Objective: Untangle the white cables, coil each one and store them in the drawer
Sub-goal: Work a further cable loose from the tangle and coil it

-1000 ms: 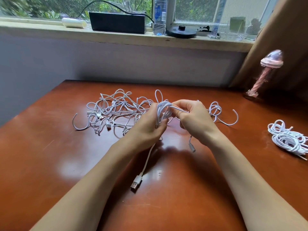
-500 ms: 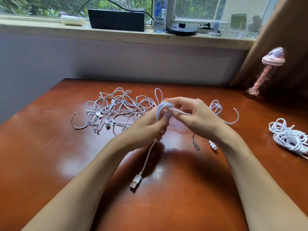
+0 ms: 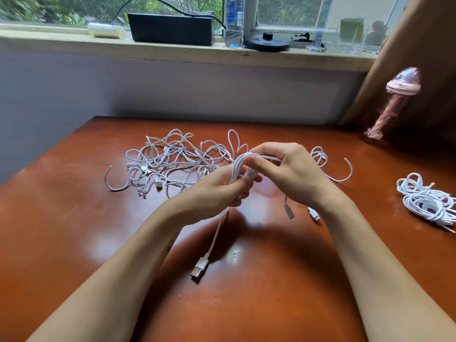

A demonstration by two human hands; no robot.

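A tangle of white cables [image 3: 172, 164] lies on the brown table [image 3: 61, 230], behind my hands. My left hand [image 3: 217, 191] grips a bundle of white cable loops [image 3: 240, 166] held above the table. Its USB plug [image 3: 198, 270] hangs down toward the table's front. My right hand [image 3: 291, 171] pinches a strand at the top of that same bundle. Two small connector ends [image 3: 290, 213] dangle under my right wrist. More loose loops [image 3: 320, 159] lie behind my right hand. No drawer is in view.
A heap of coiled white cables [image 3: 427, 201] sits at the table's right edge. A pink lamp [image 3: 394, 102] stands at the back right by a curtain. The windowsill holds a black box [image 3: 170, 28], a bottle [image 3: 233, 21] and a black disc [image 3: 266, 41].
My right hand has lifted and drawn the strand over the top of the bundle. The two connector ends have come out from under my right wrist. My left hand stays in place.
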